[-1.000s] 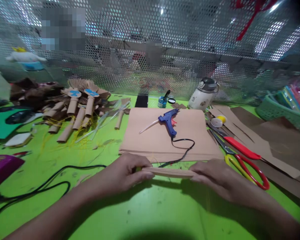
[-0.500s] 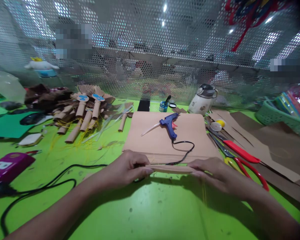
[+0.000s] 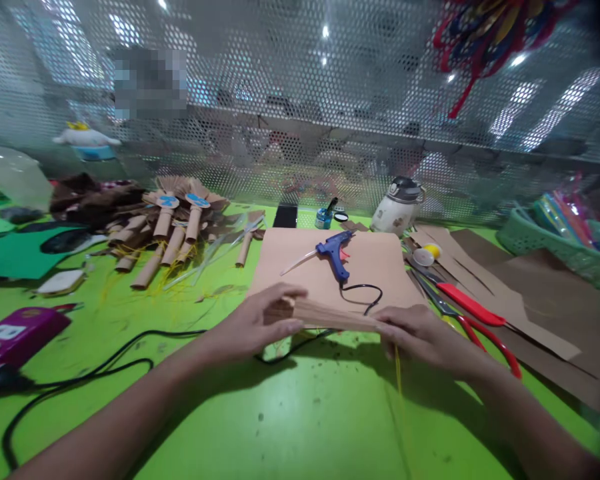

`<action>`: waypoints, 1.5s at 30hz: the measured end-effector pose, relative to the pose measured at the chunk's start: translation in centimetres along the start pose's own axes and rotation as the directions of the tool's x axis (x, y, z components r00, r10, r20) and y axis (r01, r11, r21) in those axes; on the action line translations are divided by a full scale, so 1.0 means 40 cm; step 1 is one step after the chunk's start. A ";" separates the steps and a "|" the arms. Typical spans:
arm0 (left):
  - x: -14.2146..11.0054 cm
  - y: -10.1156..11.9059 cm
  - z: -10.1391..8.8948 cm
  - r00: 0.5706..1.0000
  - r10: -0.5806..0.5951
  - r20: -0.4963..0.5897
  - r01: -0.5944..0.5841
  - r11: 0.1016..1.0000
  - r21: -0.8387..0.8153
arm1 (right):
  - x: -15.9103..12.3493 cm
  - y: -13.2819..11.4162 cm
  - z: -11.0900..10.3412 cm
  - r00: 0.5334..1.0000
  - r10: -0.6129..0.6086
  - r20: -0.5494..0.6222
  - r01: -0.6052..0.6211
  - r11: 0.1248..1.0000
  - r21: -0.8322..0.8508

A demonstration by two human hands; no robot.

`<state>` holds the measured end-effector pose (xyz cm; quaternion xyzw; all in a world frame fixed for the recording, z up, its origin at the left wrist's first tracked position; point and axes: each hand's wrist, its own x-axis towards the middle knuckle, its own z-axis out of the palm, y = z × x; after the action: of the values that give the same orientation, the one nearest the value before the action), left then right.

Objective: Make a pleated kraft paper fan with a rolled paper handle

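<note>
The folded brown paper [image 3: 337, 317] is right between my hands, its long axis running crosswise above the worktop [image 3: 300, 413], the right end dipping a little lower than the left. My right hand [image 3: 423, 333] has that lower end pinched between thumb and fingers, and yellow string [image 3: 399, 380] hangs just below this grip. My left hand [image 3: 253, 323] is looser — thumb and fingers stand parted around the other end, where the layers spread, and I cannot tell how firmly they touch. Beyond the fold lies the glue gun [image 3: 337, 255], on the paper stack [image 3: 380, 257].
</note>
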<state>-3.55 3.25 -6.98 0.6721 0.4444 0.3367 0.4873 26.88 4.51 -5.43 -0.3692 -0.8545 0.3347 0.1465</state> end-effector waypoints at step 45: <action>0.010 0.032 0.091 0.912 -0.268 -0.309 -0.035 0.702 -0.711 | 0.027 -0.082 0.178 0.944 0.267 -0.193 -0.089 0.771 0.631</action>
<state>0.18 2.13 -6.83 0.3244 0.4127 0.5744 0.6281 20.85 0.36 -8.41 -0.4238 -0.6313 0.5525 0.3415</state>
